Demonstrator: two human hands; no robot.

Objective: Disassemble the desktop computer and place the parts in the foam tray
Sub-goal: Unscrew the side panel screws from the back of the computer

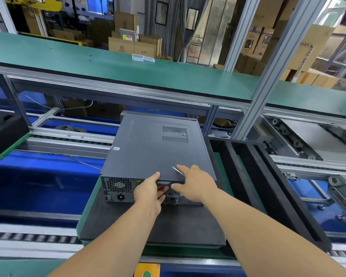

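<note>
Left hand [150,193] grips the near edge of the computer's side panel [148,148], thumb on top, fingers curled under the handle lip at the rear face. Right hand [192,181] lies just beside it, fingers extended flat on the panel top near its near-right corner, thumb down over the edge; a thin metal tool [178,171] (looks like a screwdriver shaft, cannot tell for sure) runs under the fingers.

Desktop computer [120,188] lies on its side on a black mat [168,226] on the desk, rear face with fan grille and power socket toward the person.

Black foam tray [268,182] with long slots sits just right of the computer.

Green shelf [108,64] runs across the far side, cardboard boxes [132,45] behind it.
</note>
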